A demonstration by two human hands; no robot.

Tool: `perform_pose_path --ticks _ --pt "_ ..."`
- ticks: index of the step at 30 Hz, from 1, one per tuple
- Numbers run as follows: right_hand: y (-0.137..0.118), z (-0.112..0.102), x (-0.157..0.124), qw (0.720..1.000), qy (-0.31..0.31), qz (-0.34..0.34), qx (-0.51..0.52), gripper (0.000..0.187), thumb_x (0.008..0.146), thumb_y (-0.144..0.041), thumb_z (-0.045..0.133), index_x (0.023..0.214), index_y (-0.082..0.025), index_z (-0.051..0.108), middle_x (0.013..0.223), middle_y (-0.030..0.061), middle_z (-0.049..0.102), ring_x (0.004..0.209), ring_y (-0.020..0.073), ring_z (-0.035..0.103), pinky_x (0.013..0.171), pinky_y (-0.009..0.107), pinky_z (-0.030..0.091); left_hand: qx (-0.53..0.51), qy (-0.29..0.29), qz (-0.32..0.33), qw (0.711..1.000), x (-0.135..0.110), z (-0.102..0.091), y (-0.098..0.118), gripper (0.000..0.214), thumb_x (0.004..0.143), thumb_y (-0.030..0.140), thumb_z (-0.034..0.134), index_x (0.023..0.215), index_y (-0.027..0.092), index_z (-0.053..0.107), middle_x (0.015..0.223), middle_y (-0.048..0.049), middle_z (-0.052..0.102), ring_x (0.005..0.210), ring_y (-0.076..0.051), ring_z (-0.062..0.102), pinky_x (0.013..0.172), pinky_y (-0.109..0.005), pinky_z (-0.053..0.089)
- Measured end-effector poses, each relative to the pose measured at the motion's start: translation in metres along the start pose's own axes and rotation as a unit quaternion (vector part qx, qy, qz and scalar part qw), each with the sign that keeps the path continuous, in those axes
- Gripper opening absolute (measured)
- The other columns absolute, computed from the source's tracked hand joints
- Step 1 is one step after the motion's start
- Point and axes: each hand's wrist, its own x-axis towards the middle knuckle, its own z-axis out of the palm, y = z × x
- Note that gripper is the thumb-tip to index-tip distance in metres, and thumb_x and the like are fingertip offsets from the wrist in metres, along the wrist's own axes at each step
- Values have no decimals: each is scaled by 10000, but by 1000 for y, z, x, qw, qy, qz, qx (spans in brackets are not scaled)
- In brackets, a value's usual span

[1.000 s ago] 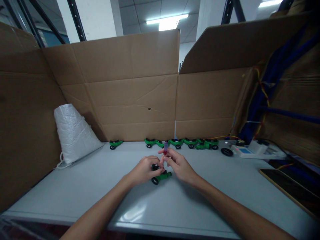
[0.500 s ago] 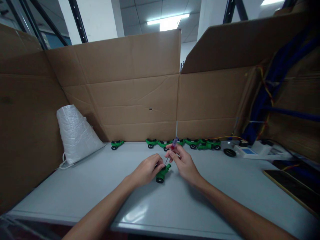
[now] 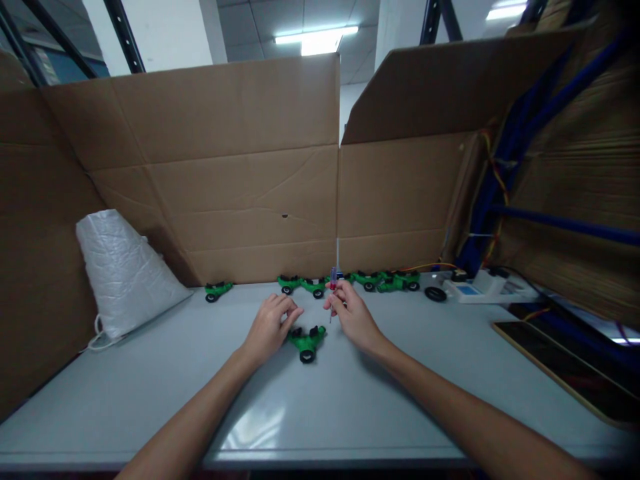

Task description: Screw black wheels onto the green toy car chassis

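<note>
A small green toy vehicle with black wheels (image 3: 306, 341) lies on the grey table (image 3: 350, 407) between my hands. My left hand (image 3: 270, 327) rests just left of it, fingers curled loosely and touching or nearly touching its left end. My right hand (image 3: 350, 313) is closed on a small screwdriver with a red and purple handle (image 3: 333, 280), held upright with its thin shaft pointing down just right of the toy.
Several more green toy vehicles (image 3: 370, 280) line the cardboard wall (image 3: 240, 200) at the back, one apart (image 3: 216, 291). A white woven bag (image 3: 120, 273) stands at the left. A loose black wheel (image 3: 435, 294), a white device (image 3: 480, 287) and a dark board (image 3: 565, 367) lie right.
The toy now lies flat on the table, released from my left hand's grip. My right hand moved the screwdriver slightly back and upright. The camera shifted, so everything sits further left.
</note>
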Motion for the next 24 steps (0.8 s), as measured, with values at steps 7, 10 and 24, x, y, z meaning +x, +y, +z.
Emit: perform_pose_path --ticks 7,10,24 --pt "11 1 1 999 -26 21 -43 156 997 -357 461 1096 -246 510 794 -25 643 646 161 561 629 279 429 -36 56 -84 994 1 1 -25 184 990 371 626 920 209 676 936 -59 712 863 -228 628 814 -348 486" --pt "10 0 2 997 -23 19 -65 143 986 -305 429 1079 -244 519 740 -40 594 639 160 548 623 269 408 -52 44 -116 991 1 3 -34 204 966 390 634 922 213 727 951 -64 753 876 -235 675 800 -343 505" --pt "-3 -1 1 987 -48 10 -151 230 985 -146 400 1111 -223 577 774 -30 548 677 164 532 641 254 360 5 -29 -112 993 8 -15 -51 387 991 481 533 1072 240 824 1027 -82 775 877 -255 718 799 -330 510"
